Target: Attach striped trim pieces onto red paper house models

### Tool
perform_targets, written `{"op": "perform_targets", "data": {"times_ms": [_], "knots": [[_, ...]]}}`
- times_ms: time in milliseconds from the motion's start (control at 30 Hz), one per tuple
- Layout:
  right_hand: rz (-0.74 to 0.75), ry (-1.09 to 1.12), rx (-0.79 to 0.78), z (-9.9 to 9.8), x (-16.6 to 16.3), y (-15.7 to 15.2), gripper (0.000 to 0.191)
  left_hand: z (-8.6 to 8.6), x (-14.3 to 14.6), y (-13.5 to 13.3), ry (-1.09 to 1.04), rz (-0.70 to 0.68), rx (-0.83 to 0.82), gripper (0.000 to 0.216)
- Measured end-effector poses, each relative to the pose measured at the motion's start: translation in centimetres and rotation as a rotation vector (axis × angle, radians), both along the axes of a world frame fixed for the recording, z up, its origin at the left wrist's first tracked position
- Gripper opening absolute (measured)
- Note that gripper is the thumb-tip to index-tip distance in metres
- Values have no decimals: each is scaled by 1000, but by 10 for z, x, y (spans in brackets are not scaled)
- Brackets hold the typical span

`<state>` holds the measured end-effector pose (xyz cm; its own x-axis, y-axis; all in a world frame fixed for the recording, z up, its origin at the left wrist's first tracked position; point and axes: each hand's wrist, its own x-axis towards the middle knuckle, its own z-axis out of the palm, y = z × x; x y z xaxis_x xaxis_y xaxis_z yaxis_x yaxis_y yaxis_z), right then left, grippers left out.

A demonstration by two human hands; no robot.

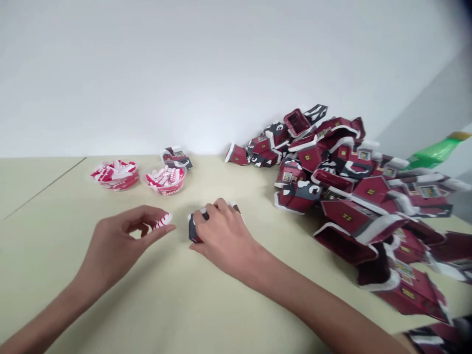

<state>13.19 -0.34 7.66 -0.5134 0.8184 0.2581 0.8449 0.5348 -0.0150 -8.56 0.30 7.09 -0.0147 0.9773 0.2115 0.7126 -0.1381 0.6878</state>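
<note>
My left hand (121,241) pinches a small red-and-white striped piece (162,221) between thumb and fingers, just above the beige table (155,300). My right hand (224,236) is curled over a small dark red and grey paper house (194,230) that rests on the table, fingers wrapped around it. The striped piece is a few centimetres left of the house, not touching it.
Two clear bowls (116,175) (165,181) of red-and-white striped pieces stand at the back left. One paper house (176,157) sits behind them. A big heap of paper houses (354,191) fills the right side. A green bottle (435,153) lies at the far right.
</note>
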Motion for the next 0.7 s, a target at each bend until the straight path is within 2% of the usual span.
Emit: {"op": "perform_targets", "data": {"times_ms": [100,200,300,400,500,567,700], "knots": [[-12,-14,3,-14,-11,-4,52,-18,-3,-14,-77,-7,-102,45],[17,7,-41,-17,-10,-4,69,-28,2,-24,-165,-42,-229,41],[151,59,-49,-13,12,0,90,-31,8,-31,-286,-66,-355,38],[208,111,-118,-9,49,10,99,-33,10,-32,-389,-64,-372,38],[172,212,-318,-7,79,15,100,-34,12,-30,-406,-75,-368,43],[146,284,-421,-7,87,6,97,-33,16,-28,-388,-102,-384,45],[58,393,-451,-2,81,-32,84,-31,25,-26,-366,-109,-406,52]]}}
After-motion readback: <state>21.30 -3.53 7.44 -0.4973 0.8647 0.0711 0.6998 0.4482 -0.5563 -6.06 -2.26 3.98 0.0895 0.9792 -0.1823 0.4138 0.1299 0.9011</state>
